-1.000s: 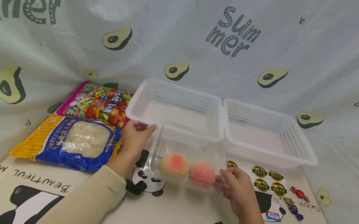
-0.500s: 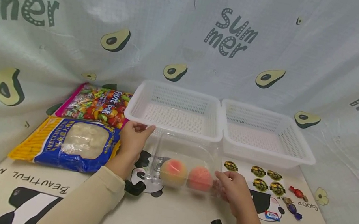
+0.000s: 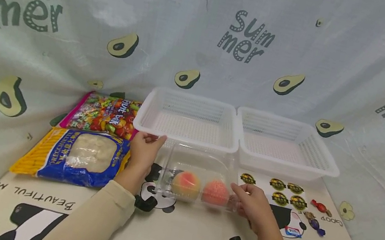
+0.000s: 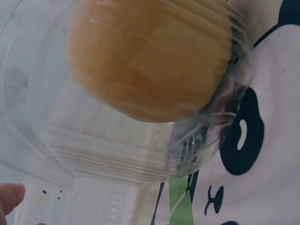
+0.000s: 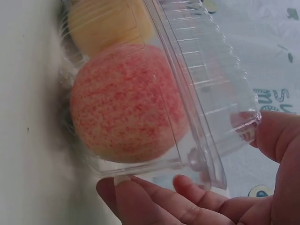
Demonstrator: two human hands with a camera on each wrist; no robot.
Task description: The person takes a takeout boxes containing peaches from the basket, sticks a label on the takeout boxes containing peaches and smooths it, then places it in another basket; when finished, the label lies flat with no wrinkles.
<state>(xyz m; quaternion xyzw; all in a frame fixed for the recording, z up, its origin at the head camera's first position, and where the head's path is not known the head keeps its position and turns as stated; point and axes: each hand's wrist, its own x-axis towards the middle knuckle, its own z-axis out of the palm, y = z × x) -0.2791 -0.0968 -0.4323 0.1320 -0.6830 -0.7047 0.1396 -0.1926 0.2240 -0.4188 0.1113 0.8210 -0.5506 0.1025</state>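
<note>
Clear container [image 3: 204,160]: just below the middle of the head frame, near the lower rim of the left basket [image 3: 185,138].
Yellow-red fruit [image 3: 186,185]: inside the container, towards its left.
Pink-red fruit [image 3: 216,193]: inside too, towards the right (its speckled skin takes up the middle of the right wrist view).
Right hand [image 3: 253,203]: grip pinching the container's right side between thumb and fingers.
Left hand [image 3: 143,150]: grip loosely spread, beside the container's left edge (whether it touches the basket, I cannot tell).
Right basket [image 3: 281,165]: right of centre, next to the left one.
Candy bag [image 3: 102,115]: left of frame, above the pasta bag [image 3: 91,158].
Red-wrapped sweet [image 3: 321,208]: lower right, on the worktop [image 3: 187,239].
</note>
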